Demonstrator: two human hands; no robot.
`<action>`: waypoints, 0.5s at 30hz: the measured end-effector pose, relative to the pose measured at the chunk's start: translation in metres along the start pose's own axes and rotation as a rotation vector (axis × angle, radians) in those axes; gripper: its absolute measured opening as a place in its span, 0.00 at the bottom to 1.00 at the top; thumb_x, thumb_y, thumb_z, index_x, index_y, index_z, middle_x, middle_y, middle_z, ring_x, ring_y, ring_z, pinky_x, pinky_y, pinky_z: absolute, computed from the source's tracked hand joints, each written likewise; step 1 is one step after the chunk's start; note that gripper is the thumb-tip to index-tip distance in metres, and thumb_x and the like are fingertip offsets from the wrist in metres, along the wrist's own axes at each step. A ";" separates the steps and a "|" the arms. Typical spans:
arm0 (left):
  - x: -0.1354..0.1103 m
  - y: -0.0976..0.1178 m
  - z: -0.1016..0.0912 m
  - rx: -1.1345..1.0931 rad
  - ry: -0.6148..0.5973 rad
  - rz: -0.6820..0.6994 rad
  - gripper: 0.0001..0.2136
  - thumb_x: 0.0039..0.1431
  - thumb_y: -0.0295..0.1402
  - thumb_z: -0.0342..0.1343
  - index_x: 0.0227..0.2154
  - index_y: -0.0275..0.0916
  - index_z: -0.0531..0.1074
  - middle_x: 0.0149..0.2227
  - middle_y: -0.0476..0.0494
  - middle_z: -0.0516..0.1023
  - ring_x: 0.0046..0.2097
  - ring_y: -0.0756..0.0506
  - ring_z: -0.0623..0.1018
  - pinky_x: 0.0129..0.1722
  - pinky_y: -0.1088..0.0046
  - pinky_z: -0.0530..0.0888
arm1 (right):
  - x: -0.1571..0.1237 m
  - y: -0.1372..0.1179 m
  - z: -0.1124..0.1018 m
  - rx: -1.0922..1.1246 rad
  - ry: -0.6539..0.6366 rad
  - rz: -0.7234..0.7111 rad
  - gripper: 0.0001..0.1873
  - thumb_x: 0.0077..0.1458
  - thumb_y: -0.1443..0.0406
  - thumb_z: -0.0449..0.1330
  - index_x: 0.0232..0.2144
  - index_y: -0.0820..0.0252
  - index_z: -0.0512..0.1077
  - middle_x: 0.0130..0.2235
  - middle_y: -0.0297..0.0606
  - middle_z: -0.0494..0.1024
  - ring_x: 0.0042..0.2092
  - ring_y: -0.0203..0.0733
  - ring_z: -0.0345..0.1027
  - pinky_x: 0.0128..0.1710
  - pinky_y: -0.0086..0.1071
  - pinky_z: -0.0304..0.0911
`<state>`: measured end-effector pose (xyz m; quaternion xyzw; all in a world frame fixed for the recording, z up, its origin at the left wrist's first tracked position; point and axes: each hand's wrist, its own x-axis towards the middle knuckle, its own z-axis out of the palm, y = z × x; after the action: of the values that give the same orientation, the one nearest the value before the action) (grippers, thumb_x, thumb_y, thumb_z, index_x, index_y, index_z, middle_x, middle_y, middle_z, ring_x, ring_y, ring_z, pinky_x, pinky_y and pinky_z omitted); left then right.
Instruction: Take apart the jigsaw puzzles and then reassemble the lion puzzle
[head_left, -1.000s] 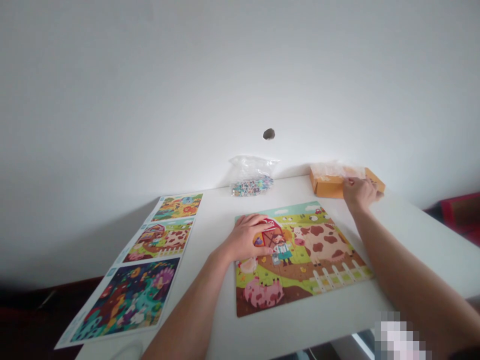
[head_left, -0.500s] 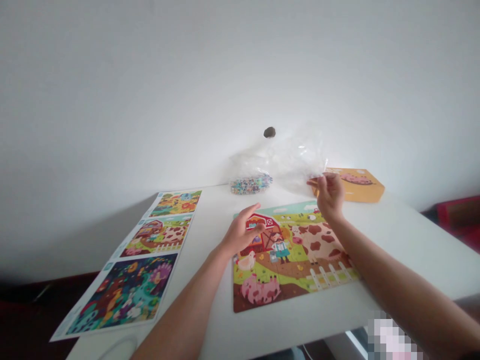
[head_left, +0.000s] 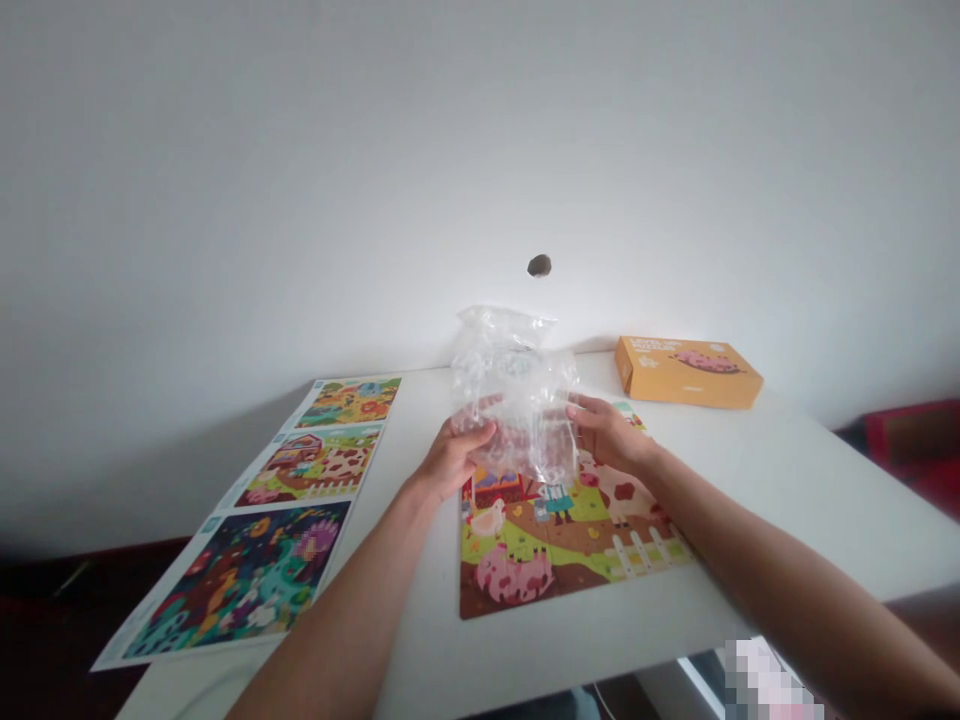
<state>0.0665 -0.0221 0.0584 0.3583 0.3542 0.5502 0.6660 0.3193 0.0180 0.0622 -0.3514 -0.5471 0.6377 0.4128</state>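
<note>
A clear plastic bag (head_left: 517,400), crinkled and see-through, is held up between both hands. My left hand (head_left: 454,450) is closed on its left side, thumb in front. On the right side my right hand (head_left: 604,430) pinches its edge. Beneath lies a farm jigsaw puzzle (head_left: 570,550), fitted together, with a pig, a hen, a cow and a white fence; the bag and hands cover its upper part. Another clear plastic bag (head_left: 502,325) shows behind the held one; its contents are mostly hidden.
An orange puzzle box (head_left: 694,375) stands at the back right against the wall. To the left, a printed sheet (head_left: 292,510) with three pictures overhangs the edge of the white table (head_left: 810,500). The wall has a dark hole (head_left: 539,265).
My right hand has brought the clear bag left and down over the puzzle. My left hand, open before, now holds it too. The bag of colourful pieces behind has become hidden.
</note>
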 end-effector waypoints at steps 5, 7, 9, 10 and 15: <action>0.009 -0.001 -0.001 0.080 0.325 0.232 0.18 0.42 0.42 0.70 0.30 0.33 0.76 0.19 0.52 0.71 0.19 0.54 0.70 0.18 0.79 0.66 | 0.006 0.001 -0.005 -0.044 0.225 -0.153 0.14 0.46 0.56 0.69 0.28 0.61 0.75 0.25 0.32 0.76 0.21 0.29 0.58 0.20 0.24 0.54; 0.013 0.000 -0.006 0.121 0.352 0.281 0.20 0.44 0.47 0.68 0.32 0.34 0.76 0.21 0.52 0.72 0.19 0.53 0.70 0.18 0.78 0.66 | 0.010 -0.001 -0.011 -0.063 0.347 -0.174 0.15 0.45 0.55 0.70 0.29 0.61 0.76 0.24 0.31 0.76 0.19 0.27 0.55 0.16 0.24 0.50; 0.014 0.001 -0.010 0.203 0.324 0.303 0.23 0.48 0.50 0.64 0.39 0.36 0.76 0.27 0.48 0.76 0.24 0.50 0.75 0.21 0.77 0.69 | 0.015 -0.003 -0.021 0.020 0.446 -0.201 0.17 0.43 0.55 0.70 0.30 0.61 0.76 0.24 0.31 0.76 0.17 0.26 0.53 0.13 0.23 0.47; 0.014 0.000 -0.012 0.271 0.315 0.320 0.23 0.50 0.50 0.63 0.43 0.38 0.75 0.32 0.45 0.77 0.29 0.49 0.77 0.24 0.76 0.70 | 0.017 -0.004 -0.027 0.087 0.491 -0.229 0.17 0.42 0.55 0.71 0.30 0.61 0.75 0.24 0.31 0.75 0.16 0.25 0.52 0.12 0.23 0.47; 0.011 -0.005 -0.015 0.917 0.190 0.504 0.15 0.57 0.43 0.58 0.43 0.41 0.77 0.48 0.41 0.77 0.51 0.41 0.75 0.50 0.63 0.72 | 0.024 -0.013 -0.068 0.325 0.733 -0.315 0.14 0.43 0.61 0.70 0.30 0.59 0.70 0.28 0.30 0.77 0.19 0.27 0.62 0.15 0.21 0.59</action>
<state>0.0578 -0.0108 0.0457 0.6354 0.5198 0.5119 0.2532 0.3724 0.0682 0.0642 -0.3975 -0.3037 0.4777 0.7222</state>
